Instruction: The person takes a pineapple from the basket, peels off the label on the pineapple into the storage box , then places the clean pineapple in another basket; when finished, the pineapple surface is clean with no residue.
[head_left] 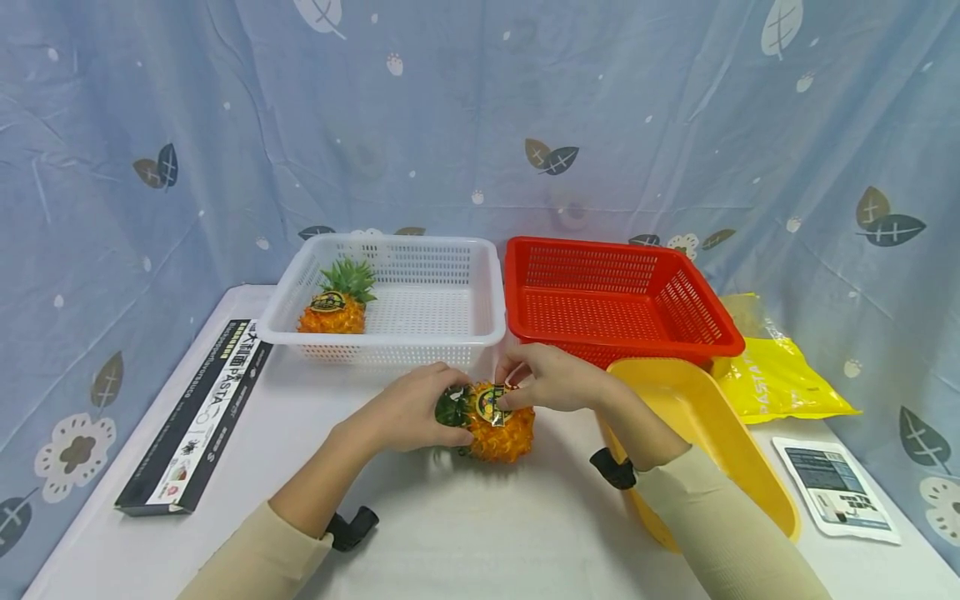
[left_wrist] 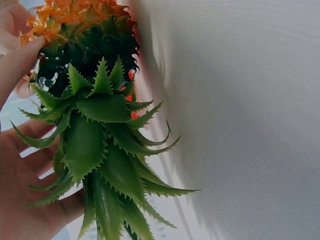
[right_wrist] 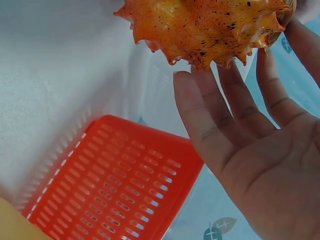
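A toy-like orange pineapple point(head_left: 504, 437) lies on its side above the white table, its green crown pointing left. My left hand point(head_left: 416, 410) grips it at the dark green crown end, thumb in front and fingers behind. In the left wrist view the spiky crown leaves point(left_wrist: 112, 150) hang in front of the palm. On the fruit's upper side is a black and gold label point(head_left: 491, 405). My right hand point(head_left: 558, 379) pinches at the label's right part with thumb and forefinger. Its other fingers reach the spiny skin point(right_wrist: 200, 30) in the right wrist view.
Behind stand a white basket point(head_left: 420, 340) holding another pineapple point(head_left: 335, 310) and a red basket point(head_left: 622, 242). A yellow tray point(head_left: 757, 475) lies under the right forearm. Further right are a yellow pasta bag point(head_left: 780, 383) and a white pouch point(head_left: 836, 487); a long black pasta box point(head_left: 198, 417) lies left.
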